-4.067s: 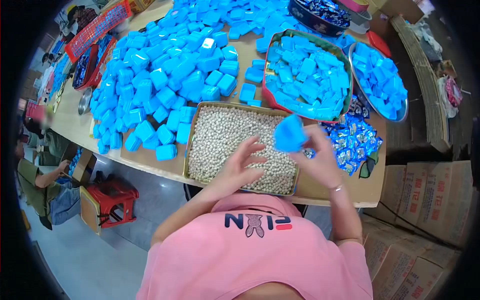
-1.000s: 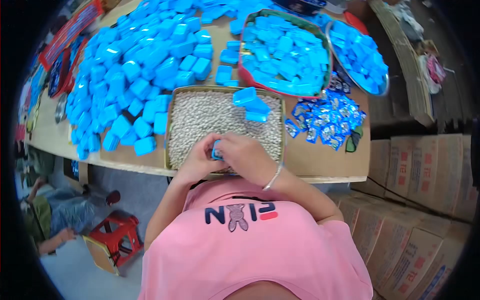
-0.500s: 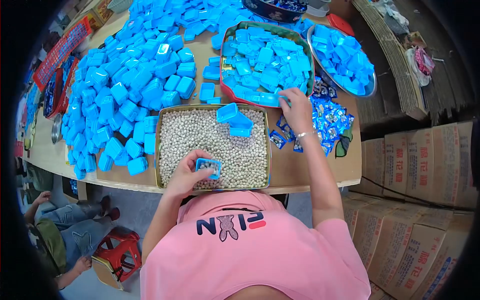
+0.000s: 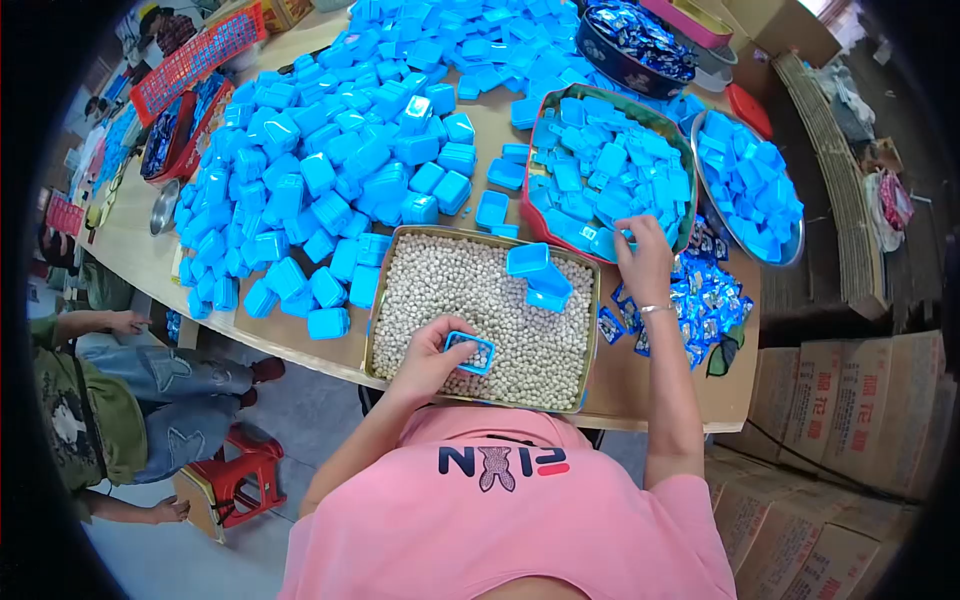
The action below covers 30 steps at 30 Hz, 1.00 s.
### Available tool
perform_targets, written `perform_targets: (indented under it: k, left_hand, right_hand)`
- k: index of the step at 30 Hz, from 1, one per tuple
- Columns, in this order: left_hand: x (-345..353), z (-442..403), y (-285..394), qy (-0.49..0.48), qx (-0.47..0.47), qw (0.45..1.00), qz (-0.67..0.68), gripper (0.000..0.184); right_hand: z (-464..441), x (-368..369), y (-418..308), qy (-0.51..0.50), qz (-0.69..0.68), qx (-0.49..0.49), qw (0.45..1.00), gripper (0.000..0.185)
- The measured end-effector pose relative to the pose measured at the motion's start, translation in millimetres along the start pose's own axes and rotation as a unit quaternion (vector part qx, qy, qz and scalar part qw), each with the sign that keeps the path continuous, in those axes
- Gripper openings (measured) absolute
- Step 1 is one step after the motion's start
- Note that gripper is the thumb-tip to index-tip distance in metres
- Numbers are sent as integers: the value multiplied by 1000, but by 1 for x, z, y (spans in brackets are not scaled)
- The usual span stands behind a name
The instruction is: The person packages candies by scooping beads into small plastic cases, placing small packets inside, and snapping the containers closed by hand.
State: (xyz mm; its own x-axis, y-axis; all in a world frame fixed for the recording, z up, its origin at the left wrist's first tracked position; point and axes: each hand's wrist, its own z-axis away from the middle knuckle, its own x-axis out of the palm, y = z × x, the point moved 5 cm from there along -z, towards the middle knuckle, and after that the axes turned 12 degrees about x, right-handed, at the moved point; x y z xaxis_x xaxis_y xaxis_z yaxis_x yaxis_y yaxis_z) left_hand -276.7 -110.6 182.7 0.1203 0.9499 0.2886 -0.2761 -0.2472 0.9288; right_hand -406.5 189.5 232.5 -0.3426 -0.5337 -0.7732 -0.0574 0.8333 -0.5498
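Note:
My left hand holds a small blue box with pale beads in it, just above the tray of round beads. Blue boxes rest on the beads at the tray's upper right. At the near edge of the red-rimmed tub, full of blue plastic pieces, my right hand has its fingertips closed at a blue piece. Its fingers partly cover that piece.
A large pile of blue boxes lies left of the tub. Blue packets and a metal bowl are at the right. Cartons stand beyond the table. At the left, a person is near a red stool.
Since the hands were together over the beads, my right hand has moved up to the tub. My left hand still holds the bead-filled box. The person at the left appears more upright.

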Motion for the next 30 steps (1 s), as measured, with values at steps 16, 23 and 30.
perform_targets:
  k: [16,23,30]
  left_hand:
    - [3,4,13,-23,74,995,56,37]
    - [5,3,10,-52,78,990,108,57]
    - [5,5,23,-41,107,989,91,55]
  right_hand:
    - [-84,151,-151,-127,289,-213,925,8]
    - [-25,50,-137,-455,-342,1,822,8]
    - [80,5,-146,-406,-262,-93,871,38]
